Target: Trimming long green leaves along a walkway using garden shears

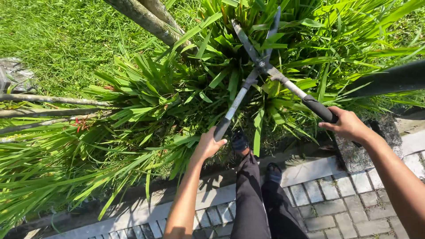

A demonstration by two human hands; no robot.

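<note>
I hold a pair of long hedge shears (261,66) over a clump of long-leaved green plants (212,84). My left hand (207,145) grips the black end of the left handle. My right hand (347,125) grips the black grip of the right handle. The handles are spread apart. The two grey blades cross at the pivot and stand open among the leaves at the top middle.
My dark-trousered legs and sandalled feet (256,168) stand on grey paving (336,208) by a concrete kerb (305,170). A tree trunk (146,20) leans at the top, bare branches (48,106) lie at left, lawn (57,40) behind. A mossy stone block (358,155) sits at right.
</note>
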